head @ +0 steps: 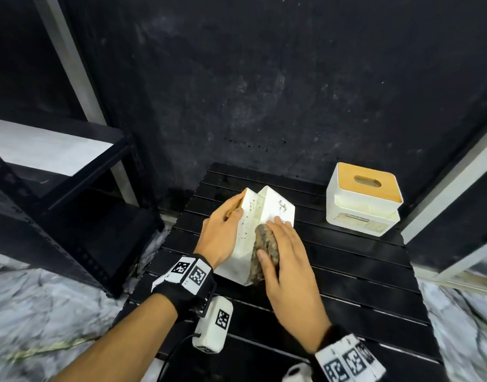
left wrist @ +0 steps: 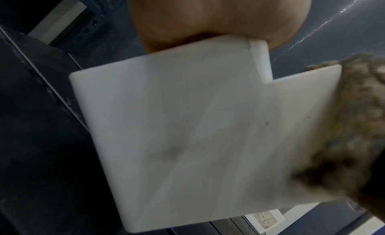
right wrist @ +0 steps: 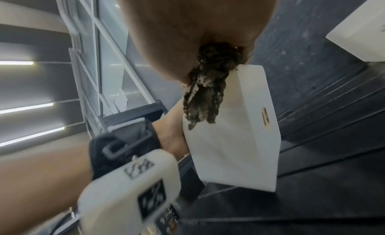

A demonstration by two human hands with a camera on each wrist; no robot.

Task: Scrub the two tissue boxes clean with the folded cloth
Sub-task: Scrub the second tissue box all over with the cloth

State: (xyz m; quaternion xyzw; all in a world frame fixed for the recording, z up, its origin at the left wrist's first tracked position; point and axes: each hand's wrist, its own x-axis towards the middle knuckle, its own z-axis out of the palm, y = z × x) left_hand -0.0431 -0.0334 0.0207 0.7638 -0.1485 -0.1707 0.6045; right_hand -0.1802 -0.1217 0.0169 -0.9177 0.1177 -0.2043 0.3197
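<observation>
- While the left hand is gripping the tipped tissue box, the right hand is pressing the folded cloth against it.
- Far right, the second tissue box is standing upright on the black table.

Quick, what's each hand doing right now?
Left hand: grips the tipped tissue box, fingers curled over its edge.
Right hand: holds the folded cloth, pressing it on that box.

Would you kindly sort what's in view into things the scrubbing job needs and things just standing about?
Job:
- tilted box, held by left hand
- cloth, under right hand
- second box, upright

Standing about:
- black shelf
- slatted table
</observation>
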